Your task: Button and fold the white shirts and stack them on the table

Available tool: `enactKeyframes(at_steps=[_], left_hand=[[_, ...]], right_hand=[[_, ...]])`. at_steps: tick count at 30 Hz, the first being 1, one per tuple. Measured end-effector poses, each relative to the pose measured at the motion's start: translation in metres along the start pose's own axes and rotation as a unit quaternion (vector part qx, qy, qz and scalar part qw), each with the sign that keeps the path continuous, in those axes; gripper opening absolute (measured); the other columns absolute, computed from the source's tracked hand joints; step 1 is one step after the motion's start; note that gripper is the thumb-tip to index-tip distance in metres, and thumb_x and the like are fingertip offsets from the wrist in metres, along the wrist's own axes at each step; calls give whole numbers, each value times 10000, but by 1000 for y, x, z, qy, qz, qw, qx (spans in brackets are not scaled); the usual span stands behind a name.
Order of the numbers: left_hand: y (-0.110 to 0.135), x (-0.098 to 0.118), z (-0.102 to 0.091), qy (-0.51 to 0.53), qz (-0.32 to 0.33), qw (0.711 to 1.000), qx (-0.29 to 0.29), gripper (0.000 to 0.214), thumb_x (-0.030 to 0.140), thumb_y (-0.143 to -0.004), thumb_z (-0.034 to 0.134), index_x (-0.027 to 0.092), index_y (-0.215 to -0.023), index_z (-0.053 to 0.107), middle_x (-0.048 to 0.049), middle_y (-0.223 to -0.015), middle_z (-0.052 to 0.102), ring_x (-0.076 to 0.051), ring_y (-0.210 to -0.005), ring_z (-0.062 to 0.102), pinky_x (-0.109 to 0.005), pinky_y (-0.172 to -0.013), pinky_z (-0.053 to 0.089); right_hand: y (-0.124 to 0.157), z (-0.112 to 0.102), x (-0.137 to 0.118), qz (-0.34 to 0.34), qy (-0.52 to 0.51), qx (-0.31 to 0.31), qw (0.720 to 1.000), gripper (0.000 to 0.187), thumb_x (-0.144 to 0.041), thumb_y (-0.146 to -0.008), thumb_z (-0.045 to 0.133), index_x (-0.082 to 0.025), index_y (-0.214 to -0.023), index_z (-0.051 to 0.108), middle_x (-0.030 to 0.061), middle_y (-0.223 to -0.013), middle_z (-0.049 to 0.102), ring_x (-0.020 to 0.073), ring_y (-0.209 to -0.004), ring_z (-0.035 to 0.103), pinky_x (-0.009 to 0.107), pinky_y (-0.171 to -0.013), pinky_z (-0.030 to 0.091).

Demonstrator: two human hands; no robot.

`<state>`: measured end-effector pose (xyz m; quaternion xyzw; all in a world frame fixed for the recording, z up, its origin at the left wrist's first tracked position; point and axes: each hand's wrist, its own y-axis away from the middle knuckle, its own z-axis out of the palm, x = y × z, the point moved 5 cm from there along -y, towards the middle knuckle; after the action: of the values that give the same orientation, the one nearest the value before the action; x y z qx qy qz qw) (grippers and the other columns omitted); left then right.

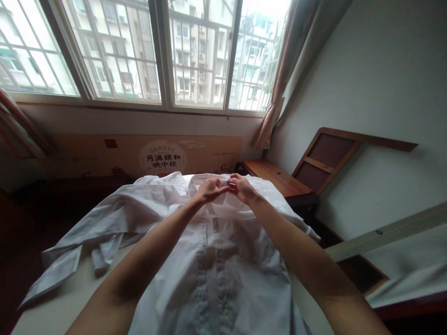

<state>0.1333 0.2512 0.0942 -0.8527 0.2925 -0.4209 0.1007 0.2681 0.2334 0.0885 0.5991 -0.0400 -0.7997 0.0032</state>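
Observation:
A white button-up shirt [213,270] lies face up on a pale table [59,307], collar at the far end, its left sleeve spread out to the left. Both my arms reach forward over it. My left hand [209,190] and my right hand [240,187] meet at the shirt's collar [223,197], fingers pinched on the fabric near the top button. The button placket runs down the middle toward me.
A big barred window fills the far wall, with a curtain [279,93] at its right. A cardboard panel with printed characters [162,158] leans below the sill. A wooden bench [275,177] and framed board [328,158] stand at the right wall.

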Motion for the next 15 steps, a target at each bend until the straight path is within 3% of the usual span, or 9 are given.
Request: enactKeyframes(at_steps=[2, 4, 7, 9, 11, 13, 15], left_hand=[[-7, -6, 7, 58, -18, 997, -56, 444, 551, -749, 574, 160, -564, 477, 40, -527, 404, -96, -501, 361, -233, -496, 236], [-10, -9, 12, 104, -20, 992, -76, 459, 564, -749, 549, 164, -553, 439, 51, -523, 368, -84, -494, 325, -227, -486, 216], [-14, -8, 11, 76, -3, 997, -4, 424, 529, -754, 550, 163, -568, 446, 48, -539, 400, -90, -523, 351, -222, -498, 235], [-15, -2, 8, 39, 22, 998, 47, 386, 490, -764, 562, 158, -586, 478, 38, -558, 452, -98, -547, 392, -221, -517, 266], [-17, 3, 5, 31, 43, 997, 63, 343, 453, -794, 544, 151, -632, 538, 17, -598, 524, -111, -580, 452, -221, -544, 312], [-20, 0, -4, 63, 32, 995, 67, 327, 435, -840, 487, 147, -733, 600, -11, -659, 595, -130, -619, 521, -225, -580, 368], [-22, -12, -18, 104, -1, 992, 77, 375, 454, -877, 421, 142, -869, 629, -46, -761, 653, -155, -705, 589, -239, -648, 427]], right_hand=[[0, -3, -2, -22, 31, 35, 999, 214, -134, -658, 597, -214, -777, 438, -48, -625, 554, 107, -568, 551, 249, -586, 465], [-2, -8, -4, -30, 90, 82, 992, 184, -150, -668, 603, -208, -773, 463, -51, -589, 523, 101, -531, 510, 242, -553, 439], [-6, -14, -10, -41, 199, 111, 973, 173, -158, -658, 629, -192, -797, 531, -20, -645, 556, 109, -587, 508, 241, -576, 426], [-9, -11, -16, -67, 219, 61, 971, 214, -195, -662, 647, -190, -862, 570, 10, -789, 613, 127, -706, 549, 245, -644, 441], [-9, -3, -16, -56, 191, -59, 978, 259, -305, -704, 647, -196, -931, 587, 31, -912, 633, 144, -787, 572, 251, -675, 450], [-4, 3, -10, -5, 174, -171, 970, 302, -400, -715, 657, -191, -923, 592, 38, -899, 638, 143, -758, 577, 240, -637, 441], [0, 4, -5, 27, 198, -210, 957, 313, -373, -649, 733, -181, -840, 577, 13, -782, 623, 115, -667, 550, 208, -575, 403]])
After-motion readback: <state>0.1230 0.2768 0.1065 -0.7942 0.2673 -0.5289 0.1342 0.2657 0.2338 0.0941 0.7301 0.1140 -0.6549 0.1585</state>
